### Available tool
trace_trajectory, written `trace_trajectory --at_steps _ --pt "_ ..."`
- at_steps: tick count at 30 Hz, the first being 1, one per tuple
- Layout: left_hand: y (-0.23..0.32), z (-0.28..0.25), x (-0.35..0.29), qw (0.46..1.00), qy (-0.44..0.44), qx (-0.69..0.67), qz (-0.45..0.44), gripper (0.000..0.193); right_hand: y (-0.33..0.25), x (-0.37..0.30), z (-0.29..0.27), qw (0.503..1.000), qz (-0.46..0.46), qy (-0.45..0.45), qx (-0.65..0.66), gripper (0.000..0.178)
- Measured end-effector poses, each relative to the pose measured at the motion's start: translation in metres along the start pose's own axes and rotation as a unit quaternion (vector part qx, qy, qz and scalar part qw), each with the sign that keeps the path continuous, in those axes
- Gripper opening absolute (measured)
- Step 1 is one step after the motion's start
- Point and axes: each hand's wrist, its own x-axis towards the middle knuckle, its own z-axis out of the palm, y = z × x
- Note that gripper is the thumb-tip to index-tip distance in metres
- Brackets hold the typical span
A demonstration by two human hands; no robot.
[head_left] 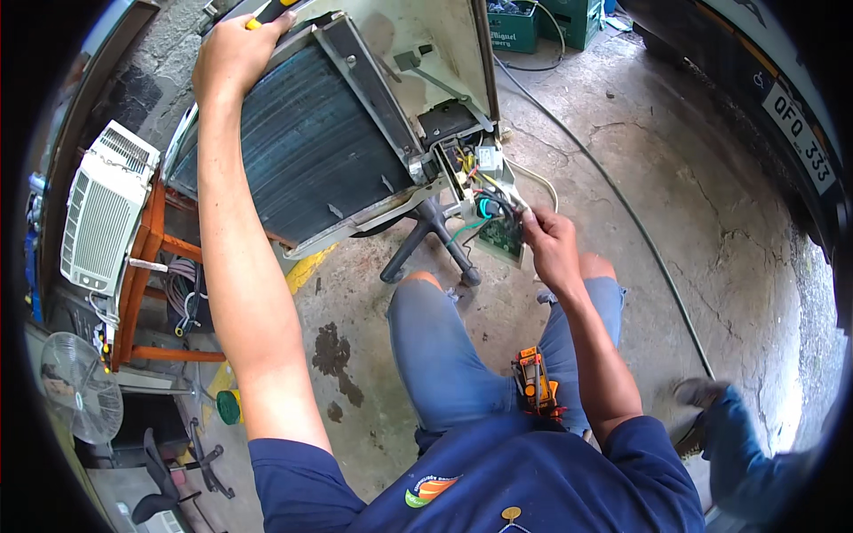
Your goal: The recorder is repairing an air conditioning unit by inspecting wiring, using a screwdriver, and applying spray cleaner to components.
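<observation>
In front of me an opened window air conditioner stands tilted, its dark finned coil (293, 133) facing up and its beige casing (458, 53) behind. At the coil's far left corner my left hand (235, 58) is closed around a yellow-and-black handled tool (262, 16), whose working end is hidden. My right hand (553, 244) pinches wires (515, 200) at the exposed control section, thumb and fingers together. Coloured leads (466, 164) and a small pale box (489, 160) crowd that spot. A green circuit board (502, 235) hangs just below, left of my right hand.
An orange multimeter (533, 382) lies on my lap. A black stand leg (431, 235) shows under the unit. Left are a white air conditioner (107, 209) on a wooden frame and a fan (82, 386). A hose (622, 195) crosses the floor; a person's leg (742, 453) is at right, beside a vehicle.
</observation>
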Motion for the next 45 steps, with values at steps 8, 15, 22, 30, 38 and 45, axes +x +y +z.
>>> trace_trajectory --at_steps 8,15,22,30,38,45 --pt "-0.008 -0.001 0.012 1.0 -0.004 0.016 -0.005 0.06 -0.017 -0.014 -0.008 1.0 -0.008 0.003 0.008 0.023" --pt "-0.001 -0.006 0.014 0.999 -0.051 0.01 -0.018 0.059 -0.002 -0.015 -0.013 0.999 -0.005 -0.001 -0.049 0.026" --pt "0.012 -0.01 0.008 0.998 -0.047 0.017 -0.034 0.058 -0.016 -0.001 -0.049 0.994 0.062 -0.075 -0.048 0.043" --pt "0.018 -0.016 0.002 0.998 -0.043 0.04 -0.038 0.061 -0.059 0.068 -0.006 0.972 0.016 -0.064 -0.225 0.091" --pt "0.011 -0.012 0.003 0.997 -0.054 0.045 -0.044 0.064 -0.018 0.083 -0.007 0.956 0.121 -0.234 0.127 0.079" --pt "0.013 -0.011 0.006 0.996 -0.058 0.053 -0.047 0.062 -0.023 0.091 0.001 0.99 0.05 -0.133 0.001 0.062"
